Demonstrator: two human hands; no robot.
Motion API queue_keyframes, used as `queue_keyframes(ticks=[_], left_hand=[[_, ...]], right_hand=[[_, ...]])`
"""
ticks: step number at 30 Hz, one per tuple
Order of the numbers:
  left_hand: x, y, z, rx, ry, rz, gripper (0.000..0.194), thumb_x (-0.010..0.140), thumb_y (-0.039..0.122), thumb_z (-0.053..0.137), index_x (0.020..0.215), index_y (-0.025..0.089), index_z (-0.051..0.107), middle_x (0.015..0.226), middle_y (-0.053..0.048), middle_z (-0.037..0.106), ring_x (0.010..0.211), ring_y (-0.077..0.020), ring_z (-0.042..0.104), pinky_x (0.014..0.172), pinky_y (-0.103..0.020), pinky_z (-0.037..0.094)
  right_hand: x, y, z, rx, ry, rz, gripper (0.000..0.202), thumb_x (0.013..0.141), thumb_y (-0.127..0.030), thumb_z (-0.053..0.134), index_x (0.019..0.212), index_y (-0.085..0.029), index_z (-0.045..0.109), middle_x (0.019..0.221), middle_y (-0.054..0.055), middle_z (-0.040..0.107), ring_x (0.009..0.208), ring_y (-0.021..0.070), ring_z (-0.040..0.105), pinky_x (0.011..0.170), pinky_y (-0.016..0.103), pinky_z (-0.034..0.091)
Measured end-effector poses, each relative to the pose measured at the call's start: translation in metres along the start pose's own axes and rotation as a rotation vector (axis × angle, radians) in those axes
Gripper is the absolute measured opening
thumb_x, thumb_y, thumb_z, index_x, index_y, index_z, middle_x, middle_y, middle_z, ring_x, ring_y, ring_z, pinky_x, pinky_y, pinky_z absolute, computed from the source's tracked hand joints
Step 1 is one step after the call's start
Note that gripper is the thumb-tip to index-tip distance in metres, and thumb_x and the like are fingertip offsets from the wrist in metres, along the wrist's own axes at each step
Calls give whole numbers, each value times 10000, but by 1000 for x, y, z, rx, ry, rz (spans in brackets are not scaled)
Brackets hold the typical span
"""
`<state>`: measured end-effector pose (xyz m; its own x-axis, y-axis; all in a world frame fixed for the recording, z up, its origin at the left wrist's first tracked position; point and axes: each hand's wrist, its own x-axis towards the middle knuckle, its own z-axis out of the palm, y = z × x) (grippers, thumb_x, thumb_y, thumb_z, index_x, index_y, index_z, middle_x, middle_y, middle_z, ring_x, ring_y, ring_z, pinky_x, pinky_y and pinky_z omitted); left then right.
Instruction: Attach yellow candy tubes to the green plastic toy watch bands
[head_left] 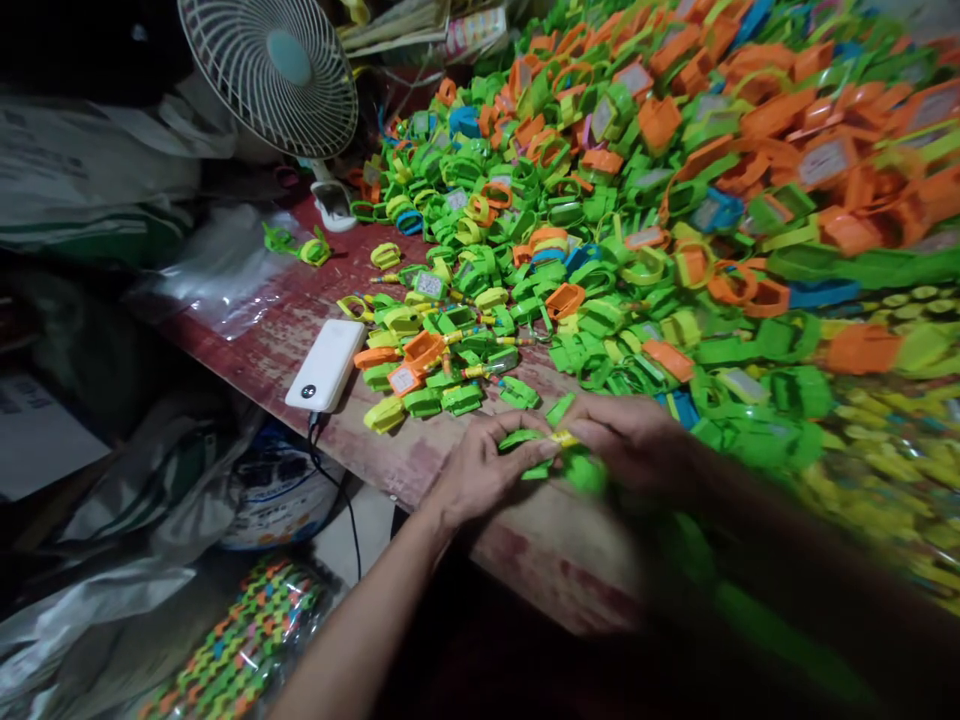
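Note:
Near the table's front edge my left hand is closed on a green plastic toy watch, thumb and fingers pinching it. Close beside it, my right hand is closed too, its fingers at a small yellow tube that meets the green plastic between both hands. More green plastic hangs blurred under the right fingers. The far side of the right grip is hidden. Just beyond my hands lies a small group of green, yellow and orange toy watches, with thin striped tubes among them.
A large heap of toy watches covers the table's back and right. Many small yellow pieces lie at right. A white power bank with a black cable, clear plastic bags and a fan stand left. Below sits a bag of colourful pieces.

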<state>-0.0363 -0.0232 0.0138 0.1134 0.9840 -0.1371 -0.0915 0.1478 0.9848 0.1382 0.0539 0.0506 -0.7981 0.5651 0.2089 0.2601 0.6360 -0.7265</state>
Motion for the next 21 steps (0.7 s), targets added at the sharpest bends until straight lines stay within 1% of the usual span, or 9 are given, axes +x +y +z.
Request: queue_keyframes(ticks=[2,4,7,9,12,14,16,18,21], left_hand=[[8,11,-8,76,-7,40,256,837,383,662,848,127,675,803,-38,688,742,-149,608,682,-220,450],[18,29,-23,235,34,90,260,847,384,644,860,129,693,792,-29,689,726,-150,612,669,-223,454],[35,59,-59,605,304,238,319,853,428,628,990,151,705,824,-31,700,751,-180,626,704,-268,477],[44,70,-83,858,482,387,369,834,441,656,1095,181,677,998,-57,706,933,-226,628,868,-342,471],[49,64,-104,1107,715,570,309,847,380,662,1094,194,666,1201,-92,647,1193,-262,520,1074,-425,333],[45,47,-103,1165,855,626,227,887,318,612,1067,190,663,1231,-99,633,1229,-258,493,1089,-440,318],[36,28,-91,1174,908,655,178,904,261,577,1047,186,653,1188,-95,654,1176,-247,534,1048,-432,368],[25,13,-77,1161,884,676,161,906,212,562,1043,177,638,1092,-85,685,1065,-228,591,980,-400,424],[12,-2,-57,1128,788,683,165,904,165,553,1058,162,614,989,-70,693,928,-195,624,880,-341,470]], right_hand=[[10,3,-1,76,46,104,182,927,-225,461,841,-167,610,680,-8,617,607,117,563,572,227,404],[18,7,-2,169,140,200,205,923,-285,500,1068,-163,578,702,-13,612,596,122,568,537,223,408],[18,13,0,155,318,263,435,932,-344,515,1323,-174,429,749,-7,614,587,134,574,518,236,420],[8,15,8,-17,362,248,332,937,-302,514,1250,-194,524,797,16,648,654,154,606,586,267,447],[-9,9,33,-310,226,79,171,927,-187,498,898,-187,667,821,42,692,768,201,629,750,356,427],[-15,0,56,-415,111,-5,209,908,-149,508,750,-176,641,741,34,681,734,208,616,786,396,390],[-12,-9,79,-472,87,29,153,895,-183,555,760,-168,626,737,40,672,732,216,608,823,421,382],[-3,-15,99,-540,111,115,84,875,-226,604,870,-146,628,831,80,682,810,246,613,904,461,373],[8,-17,115,-662,100,214,119,839,-117,594,956,-112,609,906,127,672,907,279,600,992,496,345]])
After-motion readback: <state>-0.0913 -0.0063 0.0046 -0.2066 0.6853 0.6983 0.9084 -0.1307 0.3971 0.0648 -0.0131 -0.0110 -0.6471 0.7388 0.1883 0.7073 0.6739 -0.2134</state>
